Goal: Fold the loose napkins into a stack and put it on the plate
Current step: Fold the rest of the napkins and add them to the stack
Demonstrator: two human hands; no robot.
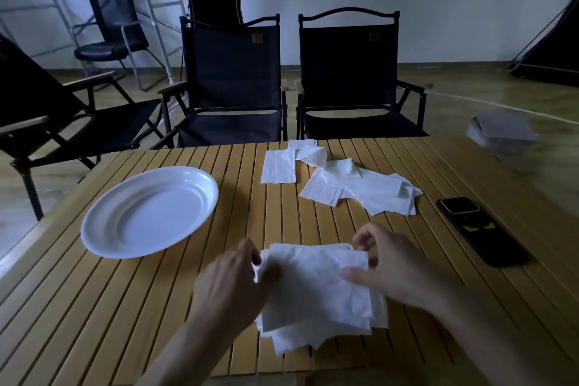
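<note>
Your left hand (232,285) and right hand (398,269) each pinch an edge of the napkin stack (316,288) with curled fingers (250,252). The stack lies on the worktop (141,307), right of the plate (109,244); loose napkins (360,188) lie farther right.

On the slatted table (313,229) the plate (150,213) lies left, the phone (482,229) right, and the loose napkins (360,188) between them toward the far side. The napkin stack (316,288) lies nearest, before the loose napkins. Two folding chairs (233,81) stand side by side behind the table.
</note>
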